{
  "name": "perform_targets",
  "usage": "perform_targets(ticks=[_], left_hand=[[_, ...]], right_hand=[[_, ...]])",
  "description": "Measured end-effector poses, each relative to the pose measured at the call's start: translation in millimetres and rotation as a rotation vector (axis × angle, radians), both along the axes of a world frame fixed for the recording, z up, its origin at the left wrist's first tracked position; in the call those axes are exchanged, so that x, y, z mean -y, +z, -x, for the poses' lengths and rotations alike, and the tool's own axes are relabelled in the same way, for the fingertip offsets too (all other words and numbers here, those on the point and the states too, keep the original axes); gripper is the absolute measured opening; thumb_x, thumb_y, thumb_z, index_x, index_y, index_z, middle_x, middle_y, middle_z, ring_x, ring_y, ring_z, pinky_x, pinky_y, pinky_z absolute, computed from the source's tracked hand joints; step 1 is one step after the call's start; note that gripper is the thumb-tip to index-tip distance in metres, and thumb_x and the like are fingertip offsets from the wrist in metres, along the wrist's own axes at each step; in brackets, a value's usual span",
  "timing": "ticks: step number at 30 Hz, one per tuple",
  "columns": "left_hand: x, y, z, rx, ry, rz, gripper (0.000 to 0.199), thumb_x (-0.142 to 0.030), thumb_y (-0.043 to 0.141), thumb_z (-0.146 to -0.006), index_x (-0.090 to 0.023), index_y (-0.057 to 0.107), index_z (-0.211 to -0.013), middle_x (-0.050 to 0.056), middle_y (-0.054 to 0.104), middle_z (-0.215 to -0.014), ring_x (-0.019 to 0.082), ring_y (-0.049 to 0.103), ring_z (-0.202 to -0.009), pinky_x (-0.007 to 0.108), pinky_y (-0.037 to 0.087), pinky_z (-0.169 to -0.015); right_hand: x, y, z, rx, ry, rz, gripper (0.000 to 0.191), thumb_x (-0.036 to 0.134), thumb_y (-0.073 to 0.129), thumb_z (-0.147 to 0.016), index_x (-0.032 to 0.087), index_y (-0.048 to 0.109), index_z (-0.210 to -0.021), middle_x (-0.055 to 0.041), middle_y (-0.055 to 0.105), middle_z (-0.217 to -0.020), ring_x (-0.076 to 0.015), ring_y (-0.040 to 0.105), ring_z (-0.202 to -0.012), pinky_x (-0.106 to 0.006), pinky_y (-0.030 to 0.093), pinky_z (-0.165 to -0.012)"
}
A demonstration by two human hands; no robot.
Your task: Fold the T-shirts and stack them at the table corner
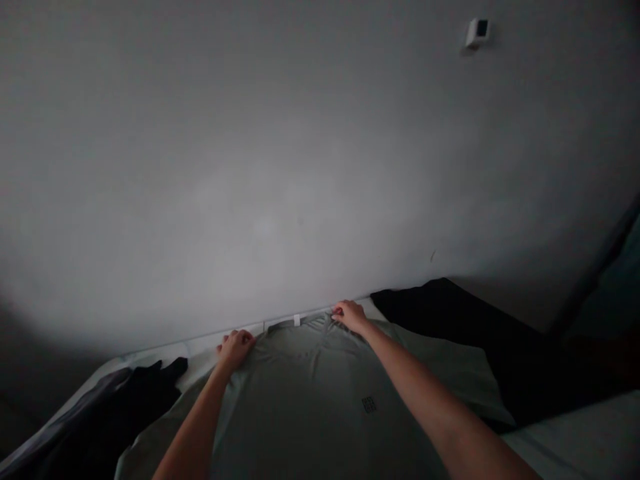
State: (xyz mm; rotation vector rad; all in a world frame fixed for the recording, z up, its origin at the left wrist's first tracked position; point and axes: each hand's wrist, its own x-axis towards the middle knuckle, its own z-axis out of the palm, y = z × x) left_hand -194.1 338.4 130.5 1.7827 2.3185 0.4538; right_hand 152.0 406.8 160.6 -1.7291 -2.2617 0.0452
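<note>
A grey-green T-shirt [300,407] lies spread out in front of me, its collar toward the wall. A white label shows at the back of the neck, and a small dark print sits on the chest. My left hand [236,348] pinches the shirt at the shoulder left of the collar. On the other side of the neckline, my right hand [350,315] has its fingers closed on the fabric near the right shoulder. The shirt's lower part runs out of the picture, and my right forearm covers some of it.
The shirt lies on a pale bed-like surface [595,433] against a grey wall [280,167]. Dark clothing [145,393] lies at the left, and a large black cloth [450,307] at the right. A small white device [477,32] is mounted high on the wall.
</note>
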Motion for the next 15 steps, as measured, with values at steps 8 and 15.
perform_targets(ticks=[8, 15], left_hand=[[0.8, -4.8, -5.7, -0.049, -0.027, -0.042, 0.026, -0.032, 0.039, -0.093, -0.02, 0.059, -0.102, 0.011, 0.068, -0.112, 0.027, 0.055, -0.114, 0.04, 0.037, -0.092], [9.3, 3.9, -18.8, -0.115, -0.021, -0.112, 0.028, -0.028, 0.037, -0.093, -0.016, 0.057, -0.107, 0.014, 0.064, -0.113, 0.029, 0.053, -0.113, 0.043, 0.036, -0.094]], right_hand=[[-14.7, -10.8, 6.5, 0.053, -0.038, 0.0, 0.012, 0.025, 0.06, -0.091, 0.022, 0.072, -0.092, -0.0047, 0.072, -0.103, -0.0201, 0.061, -0.101, -0.029, 0.041, -0.083], [-1.2, -2.2, 22.7, 0.071, -0.12, -0.045, 0.016, 0.02, 0.054, -0.092, 0.017, 0.068, -0.101, -0.0103, 0.067, -0.111, -0.0235, 0.058, -0.107, -0.032, 0.041, -0.087]])
